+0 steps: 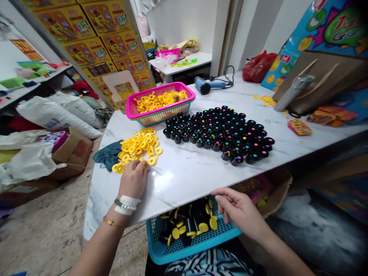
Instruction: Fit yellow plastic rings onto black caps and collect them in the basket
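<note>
My left hand (133, 180) rests at the near edge of a loose pile of yellow plastic ring pieces (140, 143), its fingers curled down and closed on one; the fingertips are partly hidden. Above the far right rim of a blue plastic basket (162, 257) hovers my right hand (238, 209), fingers loosely bent and apart, with nothing visible in them. The basket sits on my lap and holds black tubes with yellow caps (189, 226). A large cluster of short black cylinders (212, 130) with coloured dots on top stands on the table.
Behind the pile, a pink-rimmed basket (132, 111) holds more yellow pieces. A dark green cloth (107, 155) lies left of the pile. Farther back on the table (184, 172) are a blue heat gun (211, 84), a red bag (258, 67) and a brown paper bag (324, 84).
</note>
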Available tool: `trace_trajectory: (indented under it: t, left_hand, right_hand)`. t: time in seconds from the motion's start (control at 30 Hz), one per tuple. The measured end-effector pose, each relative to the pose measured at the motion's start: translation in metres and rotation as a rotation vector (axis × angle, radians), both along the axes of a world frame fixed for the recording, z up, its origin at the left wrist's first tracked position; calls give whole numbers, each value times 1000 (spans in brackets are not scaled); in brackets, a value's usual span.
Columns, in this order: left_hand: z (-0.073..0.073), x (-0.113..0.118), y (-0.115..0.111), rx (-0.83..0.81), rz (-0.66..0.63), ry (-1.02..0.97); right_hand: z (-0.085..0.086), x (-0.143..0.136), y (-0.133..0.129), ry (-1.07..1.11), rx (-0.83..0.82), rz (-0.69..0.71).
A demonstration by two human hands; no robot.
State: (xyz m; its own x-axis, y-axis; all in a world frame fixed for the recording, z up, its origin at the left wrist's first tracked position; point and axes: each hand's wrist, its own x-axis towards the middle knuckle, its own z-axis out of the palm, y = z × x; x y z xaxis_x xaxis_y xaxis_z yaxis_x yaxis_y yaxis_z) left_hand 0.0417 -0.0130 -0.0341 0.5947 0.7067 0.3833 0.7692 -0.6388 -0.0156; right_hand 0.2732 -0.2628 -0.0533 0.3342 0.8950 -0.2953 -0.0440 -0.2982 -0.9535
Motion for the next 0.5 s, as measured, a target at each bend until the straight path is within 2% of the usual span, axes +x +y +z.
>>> trace_trajectory:
  t: [0.07,0.13,0.23,0.3,0.33,0.4,0.5]
  left_hand:
    - [-3,1,-9,-7,-90,-23]
    - [0,9,-19,-8,-183,-59]
    - [17,33,-32,20,-213,-197]
    - [30,55,-46,-24,-205,-343]
    - [34,67,-56,-100,-220,-440]
    - [39,92,-79,-380,-288,-654]
    - [34,125,-116,-717,-423,-792]
  right_hand:
    - [-5,-2,-3,28,2,-12]
    - [-3,-6,-2,7,27,-19]
    - [7,-10,4,-50,95,-40]
    - [16,-10,10,-52,151,-96]
    - [19,-9,14,-26,179,-135]
    - [23,-6,20,117,217,-183]
    - [23,4,24,502,199,-117]
